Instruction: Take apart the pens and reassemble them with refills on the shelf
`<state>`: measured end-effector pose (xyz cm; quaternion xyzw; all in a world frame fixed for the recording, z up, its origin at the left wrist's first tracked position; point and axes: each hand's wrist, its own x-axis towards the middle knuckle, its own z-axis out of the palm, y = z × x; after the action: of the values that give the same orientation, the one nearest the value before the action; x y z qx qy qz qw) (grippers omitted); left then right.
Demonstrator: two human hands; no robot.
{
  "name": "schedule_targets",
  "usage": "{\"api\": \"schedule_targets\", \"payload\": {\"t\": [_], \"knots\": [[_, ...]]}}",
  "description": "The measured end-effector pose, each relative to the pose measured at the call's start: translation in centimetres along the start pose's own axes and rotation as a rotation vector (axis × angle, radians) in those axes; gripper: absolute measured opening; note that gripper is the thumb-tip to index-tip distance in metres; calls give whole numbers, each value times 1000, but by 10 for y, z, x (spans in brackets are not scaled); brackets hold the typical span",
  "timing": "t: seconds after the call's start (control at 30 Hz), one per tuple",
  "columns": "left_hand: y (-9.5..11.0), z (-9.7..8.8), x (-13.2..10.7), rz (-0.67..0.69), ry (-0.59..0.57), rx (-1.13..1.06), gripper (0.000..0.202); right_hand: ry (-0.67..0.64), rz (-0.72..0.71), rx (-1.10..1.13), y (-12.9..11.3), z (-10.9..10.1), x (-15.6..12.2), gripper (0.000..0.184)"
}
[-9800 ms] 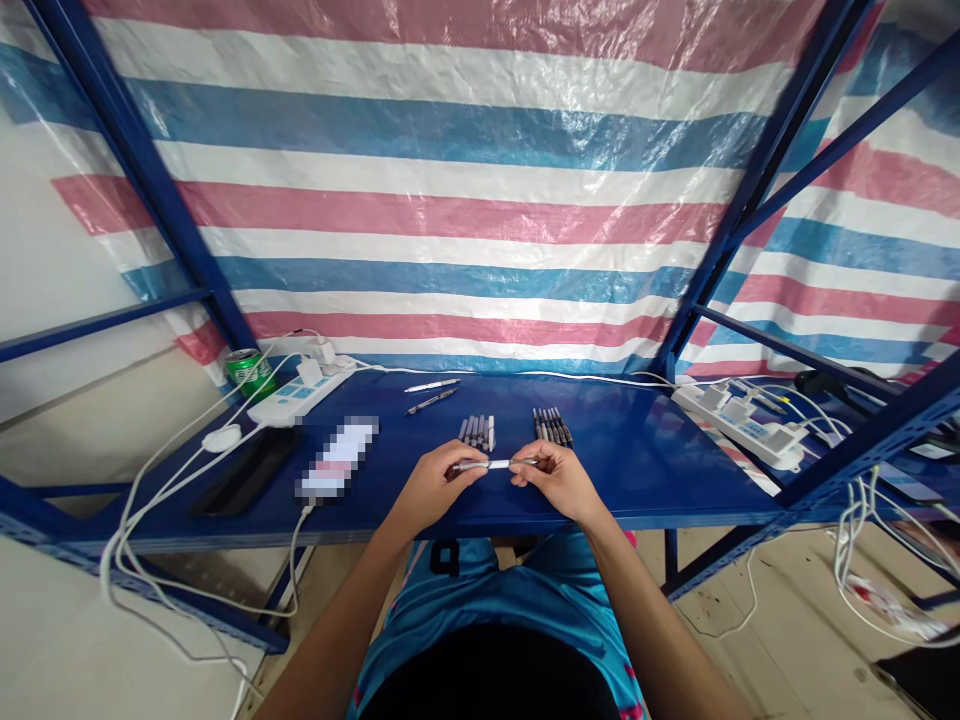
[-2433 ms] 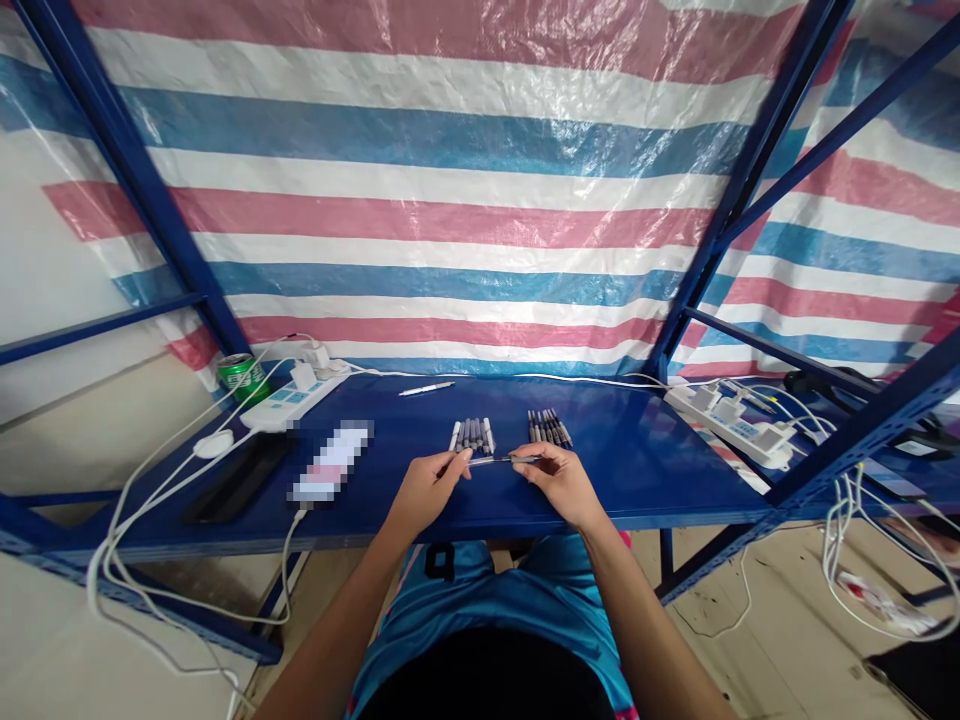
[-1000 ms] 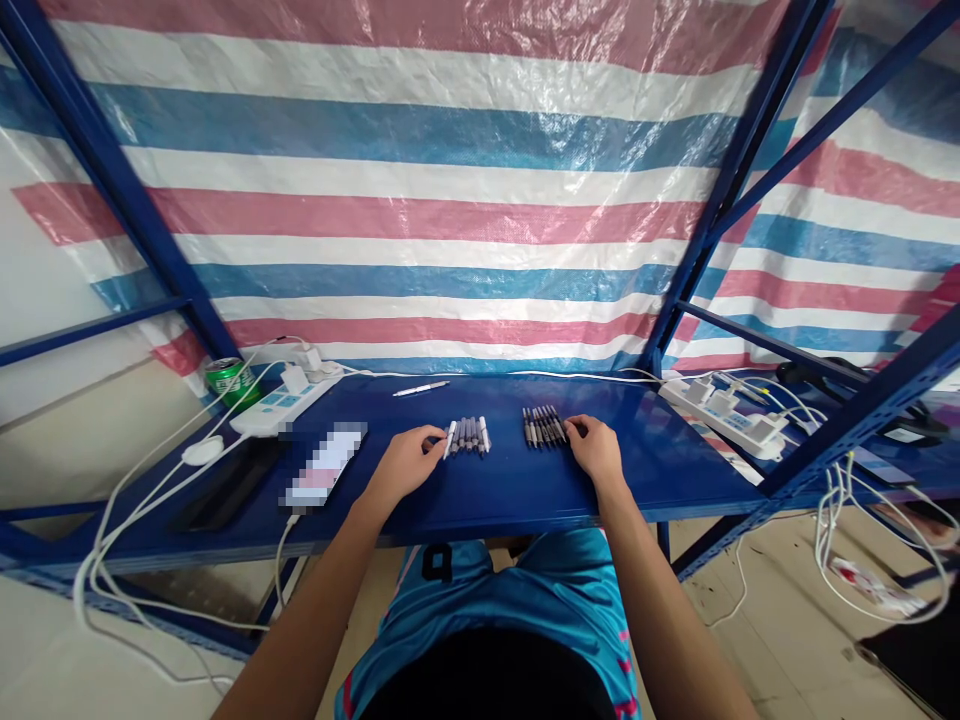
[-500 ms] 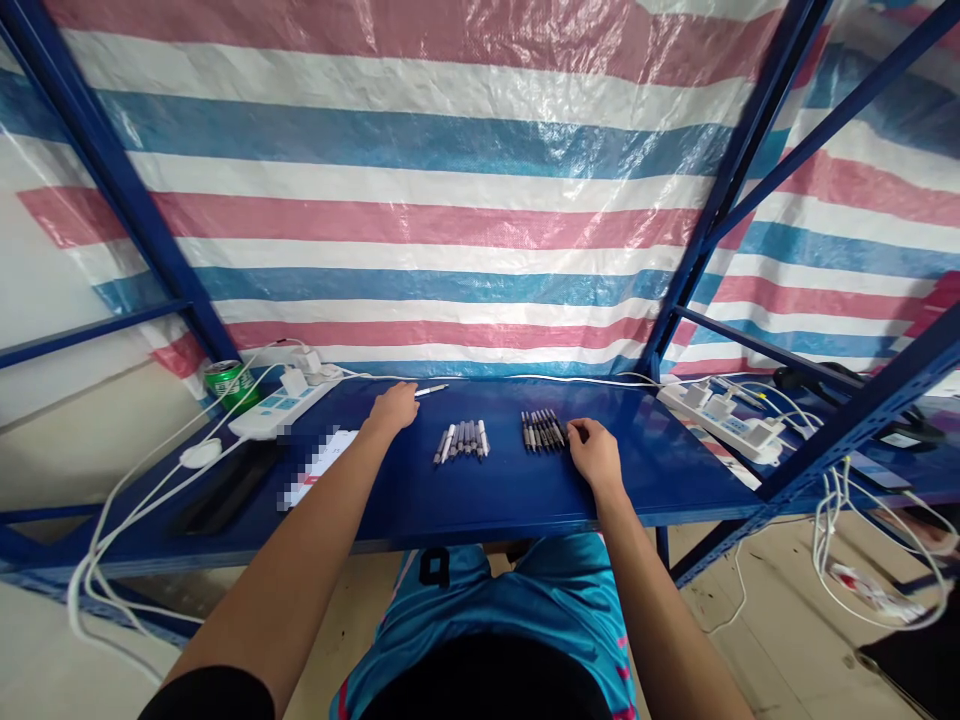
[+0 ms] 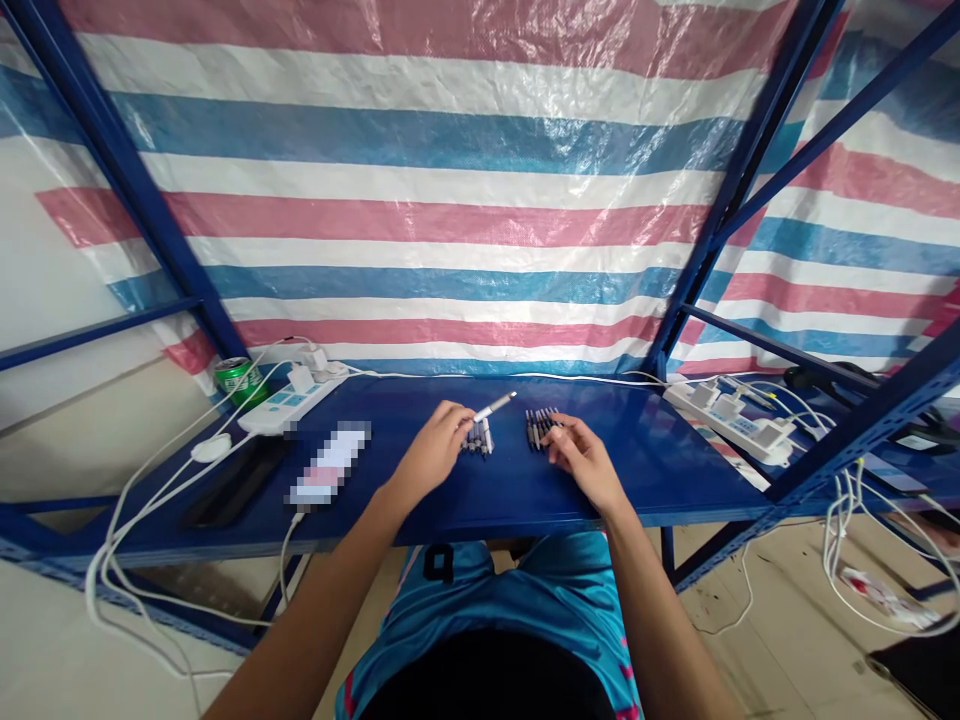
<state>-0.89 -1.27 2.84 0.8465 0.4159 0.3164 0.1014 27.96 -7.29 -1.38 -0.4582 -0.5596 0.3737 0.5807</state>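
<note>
My left hand pinches a white pen, which points up and to the right above the table. Beneath it lies a row of grey and white pens, partly hidden by my fingers. On the right, a second row of dark pens lies side by side. My right hand reaches over the right end of that row, its bent fingers apart. Those fingers cover some of the dark pens, and whether they touch them is hard to see.
At the left of the blue table are a phone with a cable, a dark flat object, a power strip and a green can. Another power strip with plugs stands right, beside a blue metal post.
My left hand has come right and nearer, lifting the white pen from the back of the table to above the left row. My right hand has shifted left over the dark pens.
</note>
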Motion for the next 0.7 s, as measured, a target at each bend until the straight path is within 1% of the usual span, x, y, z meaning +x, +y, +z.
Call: {"api": "schedule_targets", "payload": {"t": [0.03,0.1,0.17,0.23,0.37,0.43,0.5,0.57,0.63,0.7], "knots": [[13,3,-13,31,-17,-61,36,-92,27,70,-5,9,-6,61],[29,9,-37,28,-48,-118,34,-224,70,132,-12,26,-15,58],[34,14,-54,18,-85,-136,32,-275,82,113,-16,40,-20,50],[31,16,-63,14,-99,-151,30,-270,77,69,-16,47,-22,46],[25,16,-64,-35,-56,-250,30,-287,64,23,-10,48,-22,44],[27,13,-64,-66,-78,-312,31,-310,72,13,-6,44,-22,44],[30,10,-63,-93,-126,-342,33,-312,74,8,-3,41,-22,43],[34,6,-63,-118,-160,-340,41,-303,53,7,-2,40,-23,41],[36,3,-62,-133,-167,-333,49,-290,33,7,-3,39,-24,40],[37,1,-61,-140,-152,-334,49,-293,44,15,-5,40,-26,40]]}}
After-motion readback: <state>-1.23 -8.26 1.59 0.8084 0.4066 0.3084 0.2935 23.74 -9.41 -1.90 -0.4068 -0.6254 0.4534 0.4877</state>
